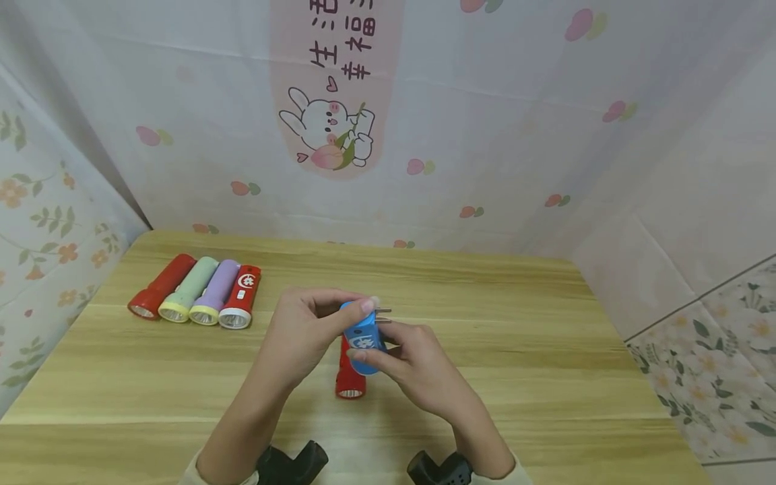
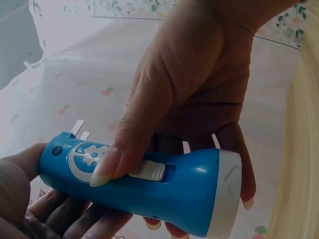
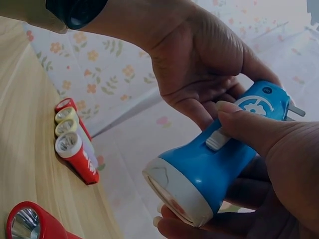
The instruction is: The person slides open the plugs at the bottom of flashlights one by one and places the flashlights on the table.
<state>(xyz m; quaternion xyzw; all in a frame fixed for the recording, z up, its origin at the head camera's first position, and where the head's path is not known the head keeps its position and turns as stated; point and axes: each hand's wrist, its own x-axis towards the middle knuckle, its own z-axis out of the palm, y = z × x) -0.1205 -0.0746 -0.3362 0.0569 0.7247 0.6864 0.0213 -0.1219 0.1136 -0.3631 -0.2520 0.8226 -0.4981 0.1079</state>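
Note:
Both hands hold a blue flashlight with a white head rim, raised over the middle of the table. My left hand grips its tail end, with the thumb next to two metal plug prongs. Around the body curls my right hand, fingers under it and thumb pressed near the white slide switch and the white printed logo. In the head view a red flashlight lies on the table below, partly hidden by the hands and the blue flashlight.
At the table's back left, a red flashlight, a green one, a purple one and a red one with a white rim lie side by side. Printed cloth hangs behind the table.

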